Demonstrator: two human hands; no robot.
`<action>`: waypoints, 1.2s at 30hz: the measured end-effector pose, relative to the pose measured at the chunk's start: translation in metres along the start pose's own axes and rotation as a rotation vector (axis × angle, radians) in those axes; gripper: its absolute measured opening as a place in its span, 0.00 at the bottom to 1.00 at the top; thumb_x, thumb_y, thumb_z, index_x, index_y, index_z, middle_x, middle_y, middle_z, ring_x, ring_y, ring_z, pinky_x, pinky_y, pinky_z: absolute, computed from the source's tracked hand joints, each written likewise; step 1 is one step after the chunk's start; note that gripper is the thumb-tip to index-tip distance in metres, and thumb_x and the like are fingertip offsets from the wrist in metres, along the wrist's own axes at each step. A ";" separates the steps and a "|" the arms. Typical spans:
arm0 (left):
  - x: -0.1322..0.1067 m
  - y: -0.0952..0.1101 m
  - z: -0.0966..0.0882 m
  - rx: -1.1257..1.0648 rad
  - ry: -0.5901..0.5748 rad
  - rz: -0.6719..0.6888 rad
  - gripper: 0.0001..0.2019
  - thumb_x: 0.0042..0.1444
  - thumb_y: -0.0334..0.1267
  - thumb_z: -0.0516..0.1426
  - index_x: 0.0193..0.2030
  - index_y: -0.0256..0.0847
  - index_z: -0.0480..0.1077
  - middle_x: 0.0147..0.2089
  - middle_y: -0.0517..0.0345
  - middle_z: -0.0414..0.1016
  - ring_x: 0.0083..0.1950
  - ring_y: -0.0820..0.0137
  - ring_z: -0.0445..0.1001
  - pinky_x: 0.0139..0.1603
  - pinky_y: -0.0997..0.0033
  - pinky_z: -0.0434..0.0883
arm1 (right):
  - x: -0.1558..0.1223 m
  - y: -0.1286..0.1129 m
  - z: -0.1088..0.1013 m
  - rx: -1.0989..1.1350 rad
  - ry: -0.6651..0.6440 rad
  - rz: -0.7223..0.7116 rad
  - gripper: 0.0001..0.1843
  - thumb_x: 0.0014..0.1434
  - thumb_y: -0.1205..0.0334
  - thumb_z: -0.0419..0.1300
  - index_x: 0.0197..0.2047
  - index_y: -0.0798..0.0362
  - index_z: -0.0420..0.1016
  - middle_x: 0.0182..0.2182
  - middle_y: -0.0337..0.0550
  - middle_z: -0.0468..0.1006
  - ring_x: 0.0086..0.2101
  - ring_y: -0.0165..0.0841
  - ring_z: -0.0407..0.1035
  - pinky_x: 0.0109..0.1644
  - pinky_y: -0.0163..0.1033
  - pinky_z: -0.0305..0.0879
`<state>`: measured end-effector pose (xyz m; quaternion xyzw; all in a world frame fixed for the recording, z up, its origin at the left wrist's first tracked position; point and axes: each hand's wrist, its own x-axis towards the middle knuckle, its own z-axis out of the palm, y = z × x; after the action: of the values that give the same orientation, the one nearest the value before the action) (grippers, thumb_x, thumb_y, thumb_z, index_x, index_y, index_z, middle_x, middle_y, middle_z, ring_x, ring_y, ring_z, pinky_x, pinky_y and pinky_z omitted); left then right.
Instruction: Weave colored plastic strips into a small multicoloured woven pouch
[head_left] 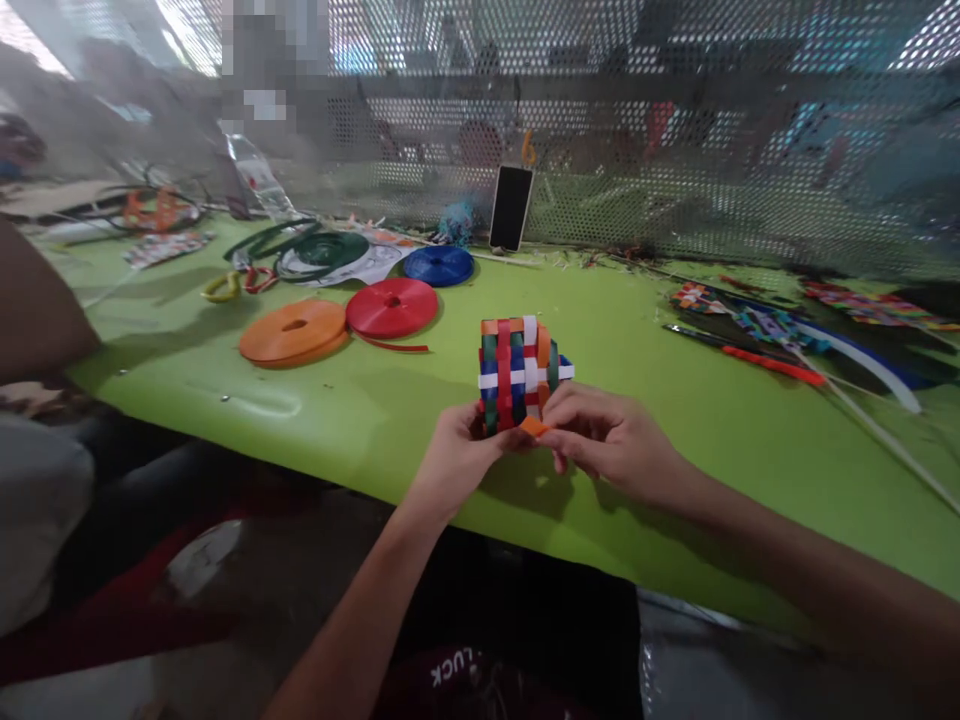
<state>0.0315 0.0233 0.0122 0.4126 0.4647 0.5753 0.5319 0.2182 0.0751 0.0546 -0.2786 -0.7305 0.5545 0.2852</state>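
A small woven piece of red, white, blue, green and orange ribbon strips (504,372) is held just over the green table, near its front edge. My left hand (457,450) is closed around its lower left side, the thumb reaching along the bottom. With thumb and fingers together, my right hand (600,430) pinches the end of an orange strip (534,427) at the lower right of the weave. Part of the strip and some fingertips are hidden behind the piece and the hands.
Left of the weave lie an orange roll (270,335), a red roll (375,310), a blue roll (439,265) and a green roll (330,250). A phone (512,208) leans against the perforated metal screen (600,120). Scissors (772,362) and woven pieces (780,325) lie at right.
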 end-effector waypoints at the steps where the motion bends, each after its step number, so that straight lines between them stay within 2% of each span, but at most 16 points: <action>1: 0.000 0.000 0.000 0.007 0.017 -0.012 0.09 0.48 0.37 0.71 0.35 0.37 0.80 0.32 0.54 0.83 0.34 0.65 0.82 0.44 0.60 0.81 | 0.000 0.000 -0.001 0.008 0.014 0.044 0.11 0.60 0.53 0.67 0.34 0.52 0.79 0.34 0.41 0.76 0.25 0.26 0.70 0.27 0.34 0.67; 4: 0.000 0.002 0.000 0.014 0.039 -0.055 0.09 0.49 0.35 0.69 0.37 0.36 0.80 0.33 0.53 0.84 0.34 0.65 0.83 0.44 0.60 0.82 | 0.000 0.000 -0.005 0.014 0.078 0.176 0.13 0.60 0.50 0.67 0.40 0.52 0.78 0.24 0.38 0.77 0.20 0.26 0.64 0.21 0.33 0.58; 6: 0.000 0.003 0.000 0.010 0.041 -0.061 0.09 0.49 0.34 0.69 0.37 0.36 0.80 0.35 0.53 0.84 0.34 0.65 0.83 0.43 0.60 0.82 | 0.001 0.000 -0.008 0.025 0.103 0.211 0.16 0.59 0.48 0.68 0.43 0.52 0.78 0.20 0.37 0.76 0.18 0.25 0.61 0.20 0.33 0.54; 10: -0.001 0.003 -0.001 -0.001 0.041 -0.047 0.10 0.48 0.33 0.69 0.38 0.35 0.80 0.35 0.53 0.83 0.33 0.66 0.82 0.42 0.62 0.82 | 0.004 -0.002 -0.009 0.038 0.051 0.240 0.18 0.60 0.44 0.66 0.39 0.52 0.78 0.22 0.36 0.75 0.17 0.23 0.60 0.19 0.33 0.55; 13: -0.002 0.003 0.000 -0.008 0.038 -0.016 0.08 0.50 0.33 0.68 0.38 0.35 0.80 0.34 0.53 0.83 0.32 0.66 0.82 0.41 0.63 0.82 | 0.005 -0.007 -0.007 0.058 -0.022 0.242 0.19 0.61 0.43 0.64 0.40 0.52 0.78 0.27 0.40 0.78 0.21 0.27 0.69 0.19 0.33 0.60; 16: -0.002 0.003 0.001 -0.013 0.037 0.020 0.04 0.53 0.34 0.66 0.34 0.36 0.80 0.31 0.55 0.83 0.32 0.68 0.81 0.41 0.64 0.81 | 0.004 -0.010 -0.006 0.050 -0.036 0.238 0.16 0.59 0.48 0.66 0.42 0.52 0.79 0.32 0.43 0.80 0.27 0.30 0.74 0.21 0.33 0.66; 20: -0.001 0.003 0.001 0.006 0.047 0.032 0.03 0.53 0.35 0.66 0.34 0.38 0.81 0.32 0.55 0.83 0.33 0.67 0.82 0.40 0.65 0.81 | 0.003 -0.008 -0.002 0.022 0.066 0.226 0.18 0.55 0.56 0.70 0.48 0.52 0.77 0.27 0.37 0.77 0.23 0.27 0.68 0.19 0.31 0.63; 25: -0.001 -0.001 0.000 -0.055 0.046 -0.007 0.06 0.53 0.36 0.68 0.38 0.36 0.81 0.35 0.53 0.84 0.34 0.67 0.83 0.41 0.67 0.82 | -0.001 -0.006 0.004 -0.045 0.192 0.173 0.16 0.55 0.56 0.69 0.45 0.52 0.74 0.26 0.36 0.74 0.21 0.26 0.66 0.17 0.30 0.59; 36: 0.002 0.000 0.001 -0.113 0.070 -0.023 0.06 0.52 0.33 0.67 0.37 0.34 0.80 0.33 0.53 0.84 0.34 0.66 0.85 0.42 0.67 0.83 | -0.001 -0.001 0.002 -0.094 0.145 0.156 0.13 0.57 0.59 0.67 0.45 0.51 0.73 0.26 0.36 0.73 0.20 0.25 0.64 0.17 0.31 0.63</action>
<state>0.0321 0.0254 0.0119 0.3562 0.4545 0.6085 0.5443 0.2173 0.0725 0.0555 -0.3874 -0.7092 0.5184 0.2798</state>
